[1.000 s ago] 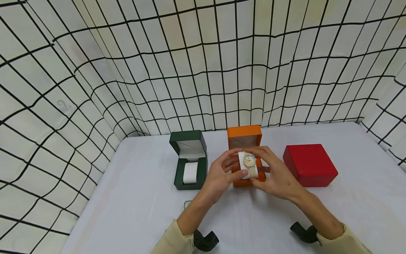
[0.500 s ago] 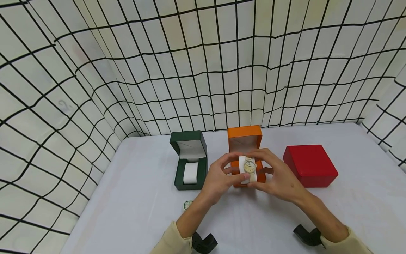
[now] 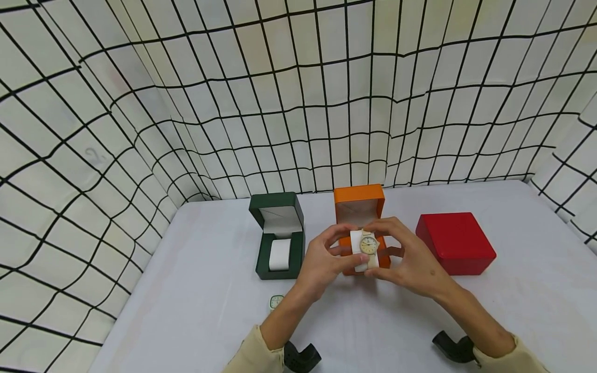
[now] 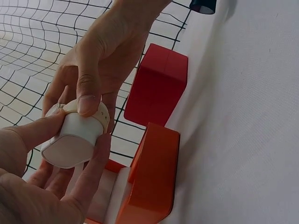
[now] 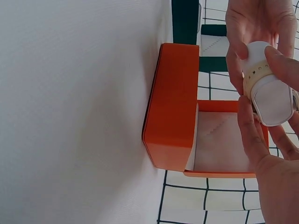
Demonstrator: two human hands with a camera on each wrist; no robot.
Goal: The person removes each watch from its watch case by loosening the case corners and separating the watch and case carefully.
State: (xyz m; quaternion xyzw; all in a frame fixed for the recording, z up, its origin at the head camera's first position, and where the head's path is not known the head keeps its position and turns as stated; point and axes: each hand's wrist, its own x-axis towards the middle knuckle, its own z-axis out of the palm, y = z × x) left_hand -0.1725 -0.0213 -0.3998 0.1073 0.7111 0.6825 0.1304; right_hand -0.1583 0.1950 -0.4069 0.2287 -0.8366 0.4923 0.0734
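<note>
Both hands hold a white watch cushion [image 4: 70, 148] in front of the open orange watch box [image 3: 359, 195]. A cream-strapped watch [image 3: 369, 245] with a round pale dial and gold-toned rim wraps it, dial turned up toward the head camera. My left hand [image 3: 324, 263] grips the cushion's left side, thumb low at the front. From the right, my right hand [image 3: 410, 261] pinches the strap and cushion between thumb and fingers. In the left wrist view, the right thumb presses the cream strap [image 4: 103, 116], which shows punched holes. The box's inside is partly hidden behind the hands.
Left of the orange box stands an open green watch box [image 3: 263, 259] with a white cushion [image 3: 280, 254] inside. A shut red box [image 3: 459, 235] lies to the right. Beside the left forearm is a green-rimmed square watch face [image 3: 276, 301], partly covered. Black netting [image 3: 298, 107] lines the back.
The hands have come slightly down toward the person with the watch and cushion, and these stand straighter than a second ago. Over the last half second they have hardly moved.
</note>
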